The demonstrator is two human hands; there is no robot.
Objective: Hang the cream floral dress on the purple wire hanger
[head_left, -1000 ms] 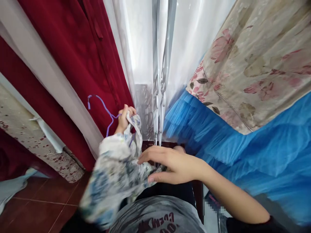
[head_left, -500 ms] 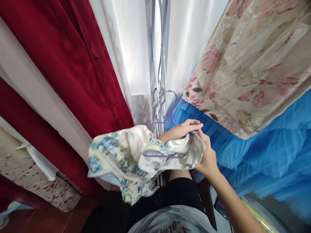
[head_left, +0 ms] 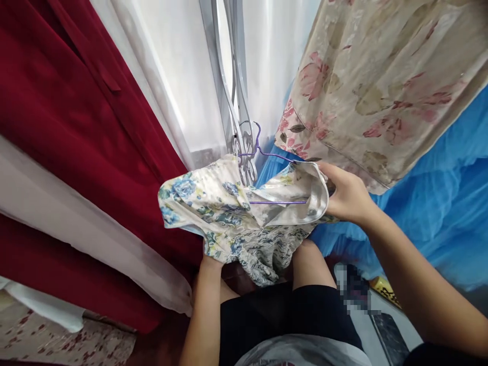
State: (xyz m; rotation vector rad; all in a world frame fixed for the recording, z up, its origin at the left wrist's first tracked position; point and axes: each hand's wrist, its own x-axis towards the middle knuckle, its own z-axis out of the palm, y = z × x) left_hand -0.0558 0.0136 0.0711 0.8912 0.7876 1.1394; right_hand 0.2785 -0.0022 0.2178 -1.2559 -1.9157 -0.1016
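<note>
A white floral top (head_left: 224, 203) with blue and green print and a gathered lower part hangs around a thin purple hanger (head_left: 276, 203). The hanger's hook points up, close to a grey scrolled metal frame (head_left: 247, 145). My right hand (head_left: 345, 195) grips the top's edge at the right shoulder, thumb above, with some fingers hidden behind the fabric. From below, my left wrist (head_left: 212, 264) reaches up under the left side of the cloth, which covers the hand and its fingers. Between both sides, the neckline gapes and shows the hanger's lower bar.
Red curtains (head_left: 125, 127) and white curtains (head_left: 168, 76) hang on the left and behind. At the right are a beige floral cloth (head_left: 362, 101) and blue tulle (head_left: 427, 203). Low on the right lie a dark flat object (head_left: 389, 338) and a yellow packet (head_left: 383, 290).
My left hand, earlier stretched through the top beside my right hand, has drawn back to the lower left under the cloth. The top's right shoulder now sits over the hanger's right arm.
</note>
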